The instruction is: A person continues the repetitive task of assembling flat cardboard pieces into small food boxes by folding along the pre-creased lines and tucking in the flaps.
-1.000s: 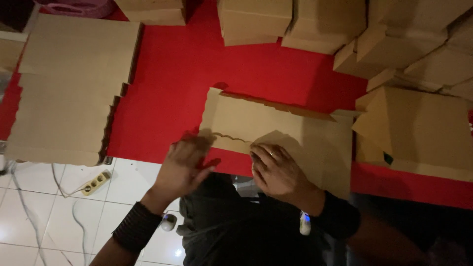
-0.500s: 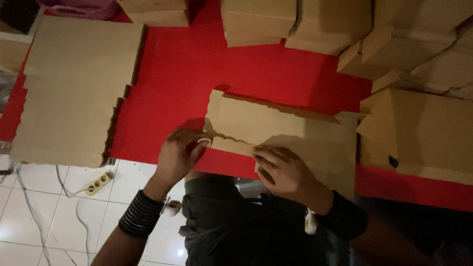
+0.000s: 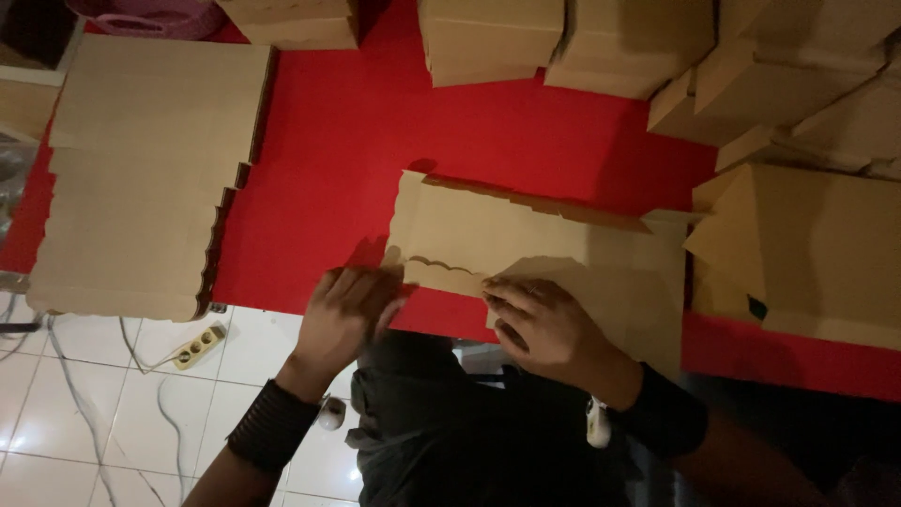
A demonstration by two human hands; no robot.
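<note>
A flat brown cardboard box blank point(image 3: 526, 235) with scalloped flap edges lies on the red mat point(image 3: 375, 141) in front of me. My left hand point(image 3: 352, 310) presses its near left corner flap, fingers bent over the edge. My right hand point(image 3: 544, 329) rests on the near folded flap at the middle, fingers curled on the cardboard. Both wrists wear dark sleeves.
A stack of flat cardboard blanks point(image 3: 141, 178) lies at the left. Folded cardboard boxes point(image 3: 798, 244) crowd the right and the far edge point(image 3: 488, 38). A power strip point(image 3: 199, 345) with cables lies on the white tiled floor. A pink basket point(image 3: 150, 14) sits far left.
The left hand has shifted slightly right onto the blank's corner flap. The right hand has stayed on the near flap. The view has moved a little.
</note>
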